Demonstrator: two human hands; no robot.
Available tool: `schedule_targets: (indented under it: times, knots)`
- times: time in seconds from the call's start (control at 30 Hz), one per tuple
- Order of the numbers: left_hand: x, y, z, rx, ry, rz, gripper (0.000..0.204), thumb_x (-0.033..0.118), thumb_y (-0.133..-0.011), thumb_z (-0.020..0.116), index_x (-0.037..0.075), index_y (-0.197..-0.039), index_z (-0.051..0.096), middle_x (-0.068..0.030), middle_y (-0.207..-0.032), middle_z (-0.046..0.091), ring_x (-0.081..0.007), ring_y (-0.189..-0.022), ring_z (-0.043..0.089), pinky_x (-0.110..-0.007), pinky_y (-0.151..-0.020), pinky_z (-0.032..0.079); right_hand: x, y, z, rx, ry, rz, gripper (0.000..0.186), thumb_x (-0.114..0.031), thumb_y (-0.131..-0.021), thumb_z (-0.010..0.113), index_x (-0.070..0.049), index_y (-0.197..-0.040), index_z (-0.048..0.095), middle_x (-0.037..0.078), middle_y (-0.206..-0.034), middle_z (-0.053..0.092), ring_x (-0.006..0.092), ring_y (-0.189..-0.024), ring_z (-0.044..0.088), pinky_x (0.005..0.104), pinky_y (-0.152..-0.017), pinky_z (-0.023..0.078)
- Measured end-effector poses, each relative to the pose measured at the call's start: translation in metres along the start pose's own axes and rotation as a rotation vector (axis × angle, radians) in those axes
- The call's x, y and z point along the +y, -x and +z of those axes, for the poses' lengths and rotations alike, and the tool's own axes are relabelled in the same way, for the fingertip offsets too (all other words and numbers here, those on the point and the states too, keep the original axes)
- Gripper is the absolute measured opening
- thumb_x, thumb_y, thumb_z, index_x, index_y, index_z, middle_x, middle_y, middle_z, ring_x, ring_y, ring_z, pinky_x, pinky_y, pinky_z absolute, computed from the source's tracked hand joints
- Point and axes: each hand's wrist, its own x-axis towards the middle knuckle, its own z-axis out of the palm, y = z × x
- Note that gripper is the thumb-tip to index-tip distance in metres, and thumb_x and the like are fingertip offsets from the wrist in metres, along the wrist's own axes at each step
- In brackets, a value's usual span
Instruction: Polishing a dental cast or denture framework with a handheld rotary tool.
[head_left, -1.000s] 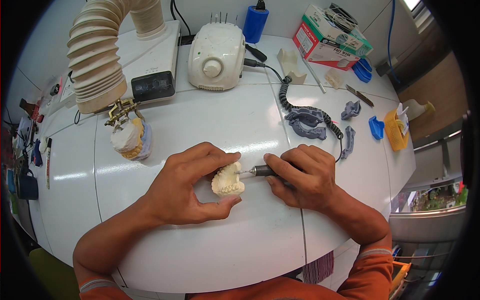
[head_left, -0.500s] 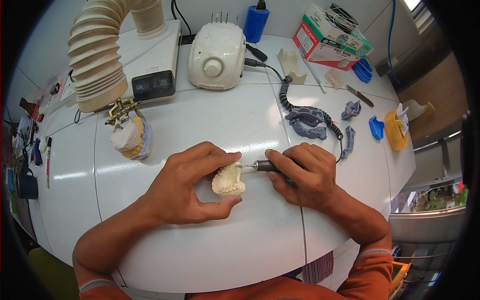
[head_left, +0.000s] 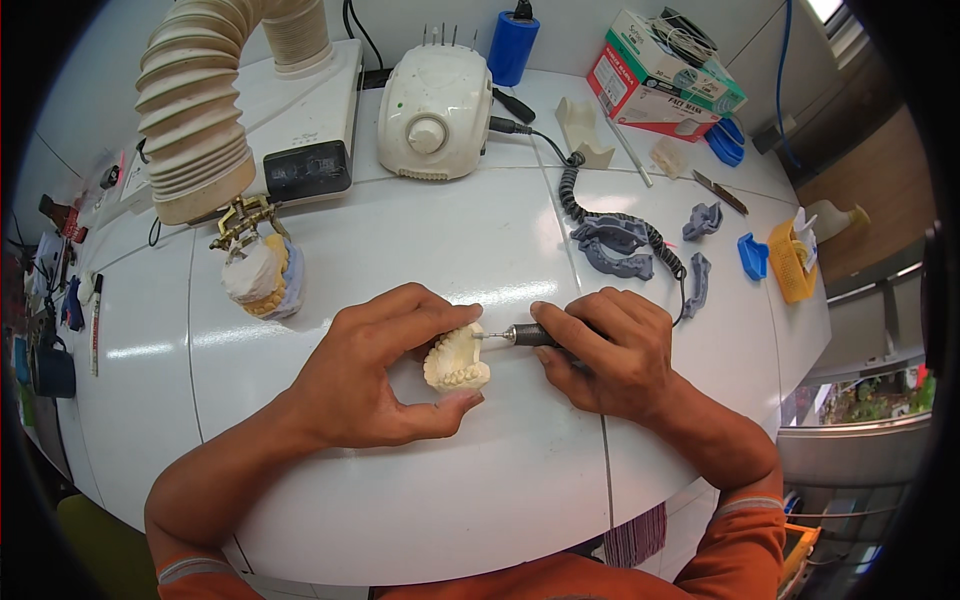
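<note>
A cream plaster dental cast, with a row of teeth along its curve, sits between the thumb and fingers of my left hand. My right hand grips a dark rotary handpiece like a pen. Its thin metal bur points left and meets the cast's upper right edge; whether it cuts there is too small to tell. From the handpiece a black coiled cord runs back to a white control unit with a round knob. Some of my right fingers are hidden behind the others.
At the left, a ribbed suction hose hangs over a brass articulator bearing plaster casts. Grey impression pieces, a knife, a yellow basket and stacked boxes lie right and back on the white table.
The bur's tip has shifted very slightly on the cast's edge. Both hands otherwise hold nearly the same position.
</note>
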Motion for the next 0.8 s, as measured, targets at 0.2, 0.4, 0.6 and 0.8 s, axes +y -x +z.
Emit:
schedule_targets:
  times: [0.2,0.4,0.6,0.8]
  knots:
    - [0.0014,0.0001,-0.0007,-0.001,-0.009,-0.006,0.069,0.023,-0.076,0.091,0.000,-0.140,0.079,-0.0136,-0.111,0.076,-0.0231,-0.095,0.075,-0.032,-0.080,0.060,-0.0019,-0.0033,-0.0066,-0.060,-0.025,-0.027,0.045,-0.012,-0.073,0.092,-0.005,-0.117,0.084,0.004,-0.083,0.070,0.0199,-0.069,0.066,0.0355,-0.060,0.052]
    - [-0.0002,0.0001,0.0007,0.005,-0.011,0.014,0.070,0.022,-0.076,0.092,0.000,-0.140,0.078,-0.0134,-0.111,0.076,-0.0228,-0.095,0.075,-0.032,-0.080,0.060,0.0003,-0.0005,-0.0022,-0.021,-0.003,-0.018,0.036,-0.021,-0.082,0.092,-0.011,-0.116,0.083,-0.001,-0.083,0.063,0.0173,-0.067,0.061,0.0343,-0.059,0.048]
    - [-0.0003,0.0002,0.0003,0.001,0.007,-0.008,0.069,0.022,-0.076,0.092,0.001,-0.140,0.078,-0.0134,-0.112,0.075,-0.0232,-0.095,0.075,-0.033,-0.081,0.060,-0.0004,-0.0005,-0.0002,-0.005,0.014,-0.015,0.036,-0.021,-0.084,0.091,-0.011,-0.117,0.084,-0.001,-0.083,0.063,0.0171,-0.068,0.061,0.0344,-0.060,0.048]
    - [0.0001,0.0004,0.0005,0.002,0.000,0.002,0.070,0.023,-0.076,0.093,0.000,-0.141,0.078,-0.0138,-0.111,0.075,-0.0239,-0.095,0.075,-0.033,-0.082,0.060,-0.0022,-0.0016,-0.0014,-0.024,0.002,-0.026,0.036,-0.021,-0.085,0.091,-0.011,-0.119,0.084,-0.001,-0.083,0.063,0.0172,-0.068,0.061,0.0343,-0.060,0.048]
